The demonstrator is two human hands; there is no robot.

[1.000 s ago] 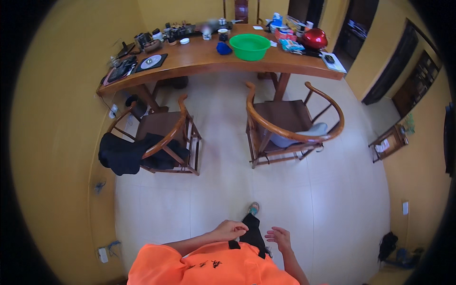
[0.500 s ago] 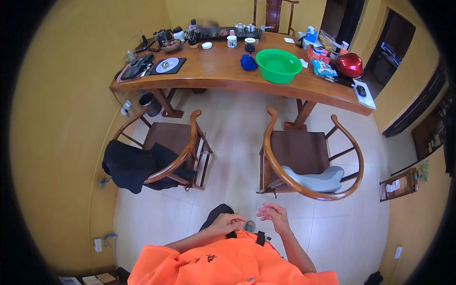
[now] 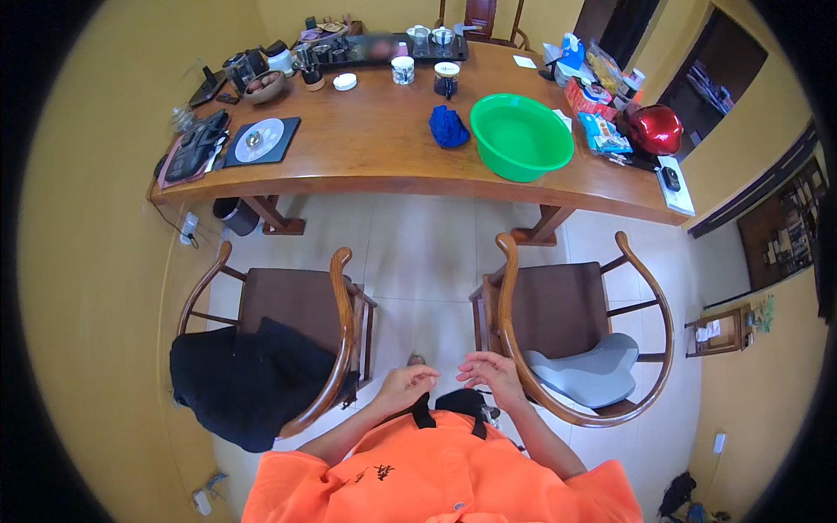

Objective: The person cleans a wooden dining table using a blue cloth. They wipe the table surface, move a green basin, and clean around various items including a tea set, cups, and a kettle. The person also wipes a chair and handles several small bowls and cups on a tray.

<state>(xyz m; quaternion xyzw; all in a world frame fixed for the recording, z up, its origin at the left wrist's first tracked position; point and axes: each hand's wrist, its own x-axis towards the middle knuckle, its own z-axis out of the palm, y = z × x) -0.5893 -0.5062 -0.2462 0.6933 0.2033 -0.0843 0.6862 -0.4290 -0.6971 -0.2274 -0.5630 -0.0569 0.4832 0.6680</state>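
Note:
My left hand (image 3: 406, 386) is held in front of my waist, its fingers loosely bent, with nothing seen in it. Level with it, my right hand (image 3: 494, 377) has its fingers stretched toward the left and slightly apart, also holding nothing. A gap separates the two hands. The right chair (image 3: 558, 301), with a grey cushion (image 3: 588, 370) at its back, is nearest my right hand. To the left stands another wooden chair (image 3: 288, 288), a black garment (image 3: 248, 379) draped over it. Beyond both is a long wooden table (image 3: 366, 139).
On the table are a green basin (image 3: 521, 138), a crumpled blue cloth (image 3: 448, 126), a lidded dark cup (image 3: 445, 80), a white plate (image 3: 260, 141) on a dark board and a shiny red object (image 3: 654, 131). A bin (image 3: 235, 215) stands beneath its left end. Tiled floor (image 3: 418, 296) lies between the chairs.
I have moved forward, so the table and chairs appear closer, and the chairs now flank my hands. Both hands stay apart before my waist.

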